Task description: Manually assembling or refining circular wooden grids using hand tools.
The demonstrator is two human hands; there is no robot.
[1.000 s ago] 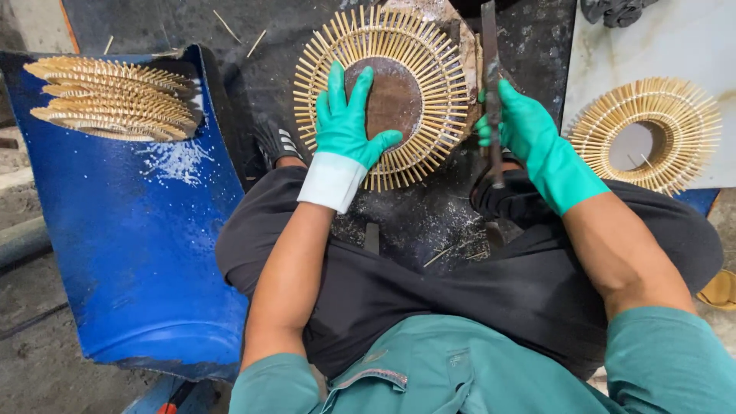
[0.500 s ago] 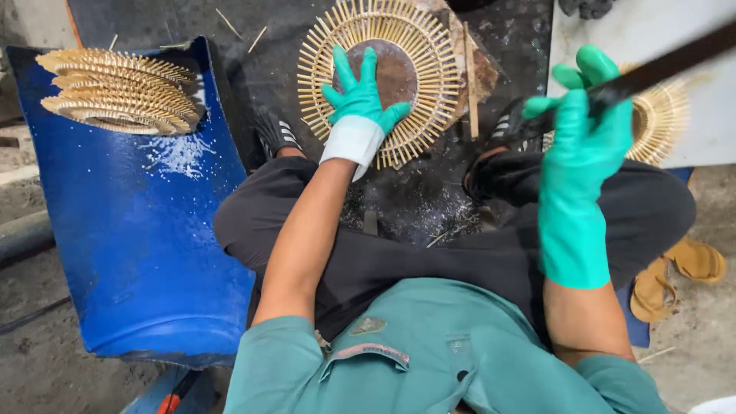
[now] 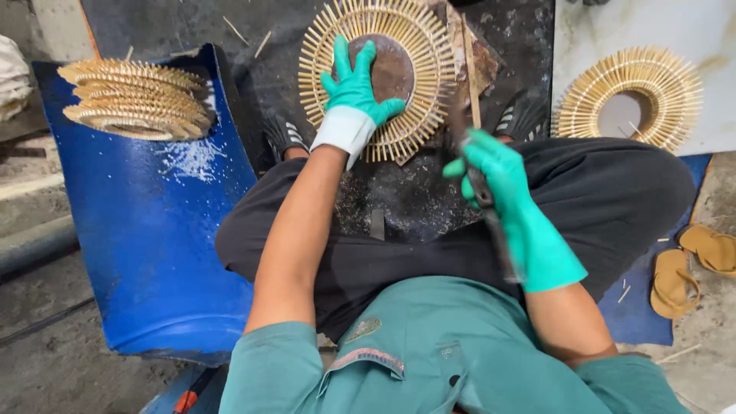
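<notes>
Two green-gloved hands at work over a dark, gritty floor slab. My left hand point(image 3: 354, 86) lies flat, fingers spread wide, pressing on the brown round disc point(image 3: 389, 67) at the centre of a sunburst ring of pale bamboo sticks point(image 3: 377, 77), which sits far-centre on the slab, just past my knees.

Change noted: half a second ago the right hand point(image 3: 498, 178) was lifted high to the right with the long dark blade point(image 3: 481, 184) swung up. Now it is down, near the ring's right edge, fingers closed tight around the blade's handle. The left hand has kept its press on the disc throughout. I judge this a chopping stroke landing beside the ring, likely trimming stick ends.

Around:
- A thin upright wooden stick point(image 3: 469, 73) stands just right of the ring, by a rusty scrap of plate.
- A second finished bamboo ring point(image 3: 629, 96) on a pale board point(image 3: 636, 31), far right.
- Stack of finished rings point(image 3: 136, 100) on a curved blue plastic sheet point(image 3: 146, 253), far left.
- Tan sandals point(image 3: 694, 264), near right.

In the way: black-trousered legs bracket the ring closely; the left fingers sit near the blade's path.
</notes>
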